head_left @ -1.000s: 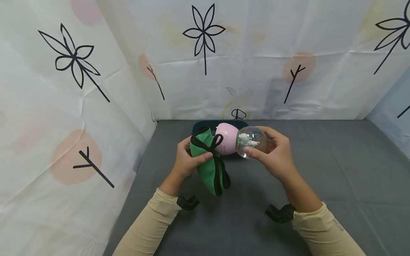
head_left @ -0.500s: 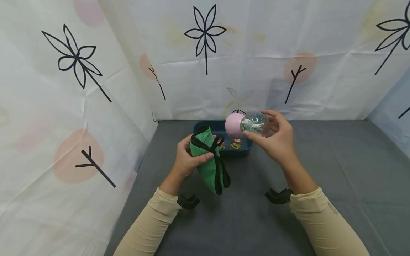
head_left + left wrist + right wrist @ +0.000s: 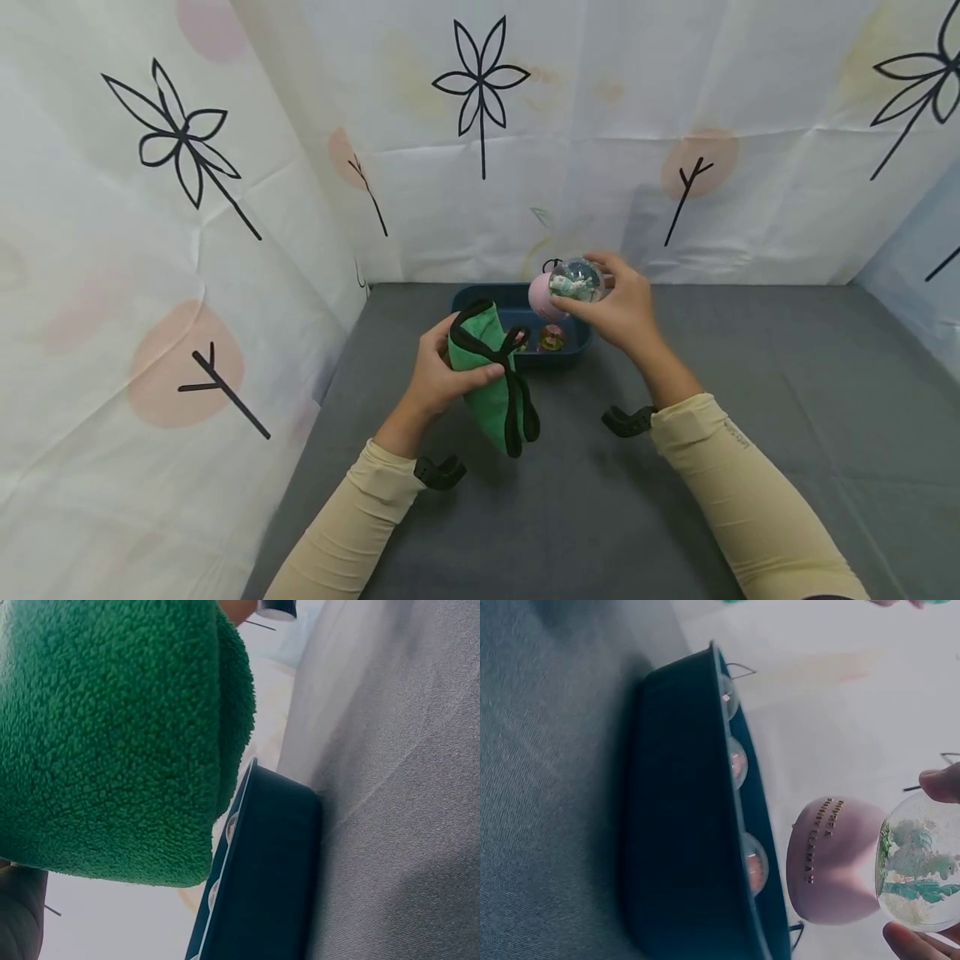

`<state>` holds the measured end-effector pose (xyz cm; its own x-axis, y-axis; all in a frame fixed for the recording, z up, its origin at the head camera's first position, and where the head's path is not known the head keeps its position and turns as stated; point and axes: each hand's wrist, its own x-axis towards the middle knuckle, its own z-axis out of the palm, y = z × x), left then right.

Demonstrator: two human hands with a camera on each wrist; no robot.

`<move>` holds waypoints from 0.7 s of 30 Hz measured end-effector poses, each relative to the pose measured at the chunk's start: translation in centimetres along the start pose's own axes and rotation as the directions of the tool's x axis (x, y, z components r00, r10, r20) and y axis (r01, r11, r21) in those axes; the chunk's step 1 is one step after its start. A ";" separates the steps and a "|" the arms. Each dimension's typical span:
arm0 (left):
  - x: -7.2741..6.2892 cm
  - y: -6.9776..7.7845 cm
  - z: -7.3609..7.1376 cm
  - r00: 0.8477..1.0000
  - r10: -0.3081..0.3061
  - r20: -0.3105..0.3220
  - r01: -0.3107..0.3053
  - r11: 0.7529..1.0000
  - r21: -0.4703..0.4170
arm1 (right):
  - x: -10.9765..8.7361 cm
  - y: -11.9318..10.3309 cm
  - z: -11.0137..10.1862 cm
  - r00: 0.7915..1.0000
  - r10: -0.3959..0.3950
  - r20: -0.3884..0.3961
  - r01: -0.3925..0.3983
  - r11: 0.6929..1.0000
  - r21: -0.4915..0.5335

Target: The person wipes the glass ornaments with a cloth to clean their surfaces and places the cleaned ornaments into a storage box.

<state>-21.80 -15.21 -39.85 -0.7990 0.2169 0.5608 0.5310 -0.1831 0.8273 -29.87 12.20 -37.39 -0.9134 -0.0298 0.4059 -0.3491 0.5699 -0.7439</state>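
Note:
My left hand (image 3: 435, 379) grips a folded green cloth (image 3: 486, 408) with black edging, thumb across its front; the cloth's fuzzy side (image 3: 112, 742) fills much of the left wrist view. My right hand (image 3: 628, 307) holds a snow globe (image 3: 576, 281) by its clear ball, fingers and thumb on either side. The globe lies sideways in the air, its pink base (image 3: 836, 862) with raised lettering pointing left. A white and teal figure is inside the ball. In the head view the globe overlaps the back right of a dark blue bin (image 3: 682, 810).
Inside the bin are several small clear domes (image 3: 737, 763) with pinkish contents; one dome (image 3: 551, 337) shows at the bin's front right. The bin stands at the back of a grey cloth-covered table (image 3: 750, 400), close to a patterned white curtain (image 3: 600, 192).
My right hand has carried the snow globe away from the cloth, up and back over the bin, tilting its clear ball toward the viewer. The left hand and cloth stay nearly in place.

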 end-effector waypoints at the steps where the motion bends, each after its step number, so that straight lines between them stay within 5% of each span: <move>1: 0.0 0.0 -0.1 1.000 0.001 0.000 -0.001 1.000 -0.002 | 0.2 0.1 0.3 1.000 -0.002 0.006 0.002 1.000 -0.005; 13: -0.1 0.1 -0.3 0.999 -0.039 0.036 0.040 0.999 -0.030 | 1.3 1.1 2.3 1.000 -0.024 0.007 0.025 0.999 -0.027; 21: -0.2 0.1 -0.4 0.999 -0.028 0.027 0.028 0.999 -0.015 | 2.4 1.0 3.2 0.996 -0.008 0.083 0.009 1.000 -0.018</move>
<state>-21.73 -15.69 -39.87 -0.8055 0.2477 0.5384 0.5042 -0.1911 0.8422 -33.12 10.10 -38.85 -0.9249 -0.1027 0.3660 -0.3538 0.5846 -0.7301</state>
